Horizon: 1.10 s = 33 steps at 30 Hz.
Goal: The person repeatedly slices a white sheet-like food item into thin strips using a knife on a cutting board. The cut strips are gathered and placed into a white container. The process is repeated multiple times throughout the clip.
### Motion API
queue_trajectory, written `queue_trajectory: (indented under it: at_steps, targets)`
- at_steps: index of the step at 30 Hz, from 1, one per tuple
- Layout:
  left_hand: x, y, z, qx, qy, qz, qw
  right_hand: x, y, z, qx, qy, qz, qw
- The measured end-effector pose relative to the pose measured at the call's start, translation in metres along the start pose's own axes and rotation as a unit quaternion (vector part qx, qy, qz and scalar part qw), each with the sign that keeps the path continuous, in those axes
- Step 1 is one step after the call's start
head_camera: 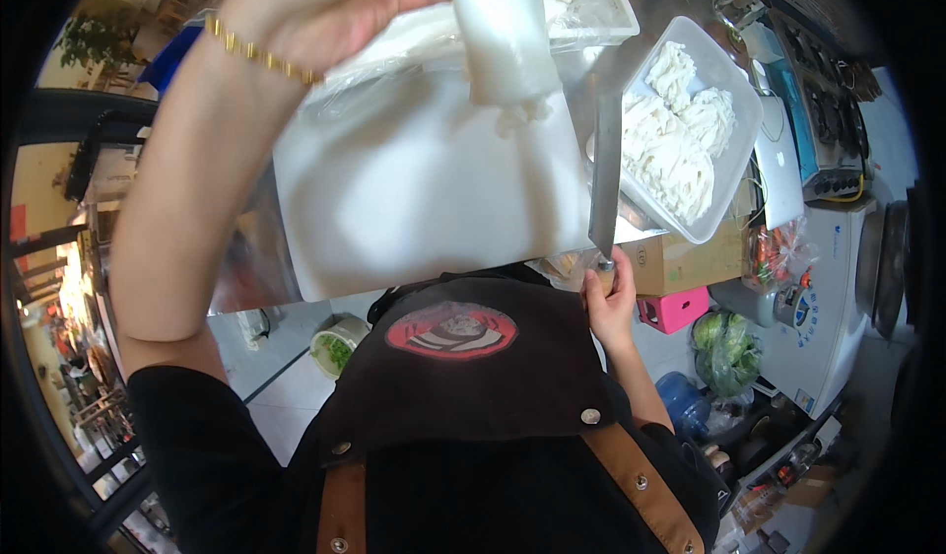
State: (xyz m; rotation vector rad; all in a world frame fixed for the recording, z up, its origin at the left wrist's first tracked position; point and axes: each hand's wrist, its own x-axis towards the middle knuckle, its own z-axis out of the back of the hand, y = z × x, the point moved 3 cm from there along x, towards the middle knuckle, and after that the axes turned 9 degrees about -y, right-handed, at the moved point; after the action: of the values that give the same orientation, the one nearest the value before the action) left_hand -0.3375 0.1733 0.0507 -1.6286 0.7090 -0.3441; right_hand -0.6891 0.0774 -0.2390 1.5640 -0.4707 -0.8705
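Note:
Raised at the top of the view, my left hand (355, 22) grips a thick white slab (510, 36), apparently a folded rice-noodle sheet. Its upper end and some of my fingers are cut off by the frame edge. The slab hangs above a white cutting board (429, 184). By the board's near right corner, my right hand (612, 299) holds a kitchen knife (607, 169) by its handle, the blade pointing away from me. Just right of the blade, a translucent plastic tub (741, 140) contains several heaps of white, wide-cut noodles (669, 147).
Behind the board stands a white plastic crate (624, 25) with clear film and white sheets. A cardboard box (687, 258), a pink stool (672, 310) and bagged cabbages (728, 347) are at lower right. A laptop (780, 162) leans beyond the tub. A bucket of greens (336, 351) sits lower left.

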Motion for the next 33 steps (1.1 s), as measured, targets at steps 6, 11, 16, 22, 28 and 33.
queue_trajectory:
  at_steps: [6, 11, 16, 22, 28, 33]
  targets:
    - [-0.064, 0.104, 0.085, -0.158, -0.018, 0.043, 0.986, -0.004, 0.022, -0.003, -0.046, 0.01, 0.04, 0.998]
    - [-0.121, 0.243, 0.18, -0.068, -0.187, 0.205, 0.958, -0.001, 0.024, -0.022, -0.122, 0.025, 0.04, 0.991]
    - [-0.16, 0.303, 0.241, -0.042, -0.267, 0.202, 0.941, -0.007, 0.026, -0.051, -0.116, 0.02, -0.009, 0.993]
    - [-0.117, 0.252, 0.211, 0.475, -0.28, -0.174, 0.816, -0.004, 0.021, -0.067, -0.267, -0.011, -0.094, 0.959]
    - [0.041, 0.269, 0.073, 0.165, -0.07, -0.196, 0.964, -0.005, 0.007, -0.082, -0.261, -0.013, -0.112, 0.959]
    - [0.09, 0.319, 0.023, 0.146, 0.017, -0.119, 0.982, 0.002, 0.009, -0.09, -0.311, -0.004, -0.085, 0.947]
